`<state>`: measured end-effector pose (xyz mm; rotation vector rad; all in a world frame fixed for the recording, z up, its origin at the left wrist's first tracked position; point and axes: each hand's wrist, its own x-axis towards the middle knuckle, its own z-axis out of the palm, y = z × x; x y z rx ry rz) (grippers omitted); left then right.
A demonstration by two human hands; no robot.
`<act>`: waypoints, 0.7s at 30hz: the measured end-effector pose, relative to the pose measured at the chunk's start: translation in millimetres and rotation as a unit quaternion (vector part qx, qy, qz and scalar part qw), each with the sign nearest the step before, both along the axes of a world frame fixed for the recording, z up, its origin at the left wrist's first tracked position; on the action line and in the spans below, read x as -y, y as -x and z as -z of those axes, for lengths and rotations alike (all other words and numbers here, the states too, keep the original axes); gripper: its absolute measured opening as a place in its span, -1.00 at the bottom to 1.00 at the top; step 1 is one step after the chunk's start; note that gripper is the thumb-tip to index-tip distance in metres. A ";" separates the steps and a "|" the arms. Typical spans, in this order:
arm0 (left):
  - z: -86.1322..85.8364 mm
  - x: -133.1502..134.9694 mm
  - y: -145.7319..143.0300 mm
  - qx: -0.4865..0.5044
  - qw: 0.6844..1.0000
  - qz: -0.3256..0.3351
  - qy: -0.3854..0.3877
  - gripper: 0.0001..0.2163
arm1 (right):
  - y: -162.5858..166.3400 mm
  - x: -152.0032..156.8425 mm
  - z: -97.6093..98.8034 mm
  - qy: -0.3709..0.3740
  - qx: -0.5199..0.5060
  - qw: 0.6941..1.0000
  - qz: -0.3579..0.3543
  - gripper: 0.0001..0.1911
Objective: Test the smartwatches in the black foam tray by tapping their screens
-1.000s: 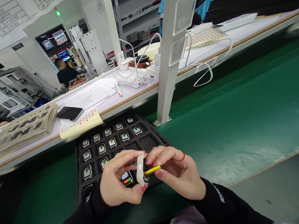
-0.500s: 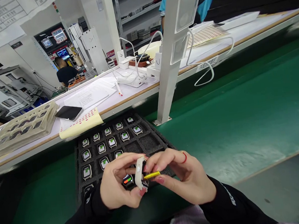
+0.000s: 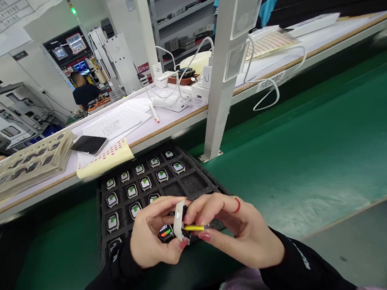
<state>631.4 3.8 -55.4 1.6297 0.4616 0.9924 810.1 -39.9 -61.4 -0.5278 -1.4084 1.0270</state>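
Observation:
My left hand (image 3: 155, 234) grips an off-white smartwatch case (image 3: 179, 220) by its ends, thumb below and fingers above, with the case turned on edge. Its open side faces my right hand (image 3: 237, 231). A thin yellow part (image 3: 194, 228), battery-like in look, sticks out from that side between the thumb and fingers of my right hand. How it joins the case is hidden. Behind my left hand shows a lit watch screen (image 3: 166, 233) with red and green blocks. Under both hands lies a black foam tray (image 3: 193, 184) holding several smartwatches (image 3: 145, 183) with lit screens.
A metal post (image 3: 218, 84) rises from the green bench (image 3: 302, 153) just right of the tray. On the raised shelf are a phone (image 3: 89, 145), a plastic tray (image 3: 29, 164), papers, a pen and white cables (image 3: 265, 82). A person (image 3: 85, 93) sits in the background.
The yellow part has shifted slightly left, closer to the case, and lies more level. My right thumb has dropped a little away from it. My left hand keeps its grip.

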 end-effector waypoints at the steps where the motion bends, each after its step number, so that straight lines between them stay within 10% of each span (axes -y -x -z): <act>1: 0.7 -0.3 -0.2 -0.002 1.000 -0.004 -0.004 -0.53 | 0.5 -0.1 -0.5 -0.004 0.001 1.000 0.000 -0.89; 15: -3.2 0.4 1.6 0.025 1.000 -0.005 -0.012 -0.55 | 4.5 -2.4 5.3 -0.028 -0.028 0.999 0.006 -0.89; 21: 1.5 0.8 1.2 0.033 0.999 0.001 0.003 -0.53 | 7.0 -5.0 2.9 0.093 -0.097 0.991 -0.019 -0.96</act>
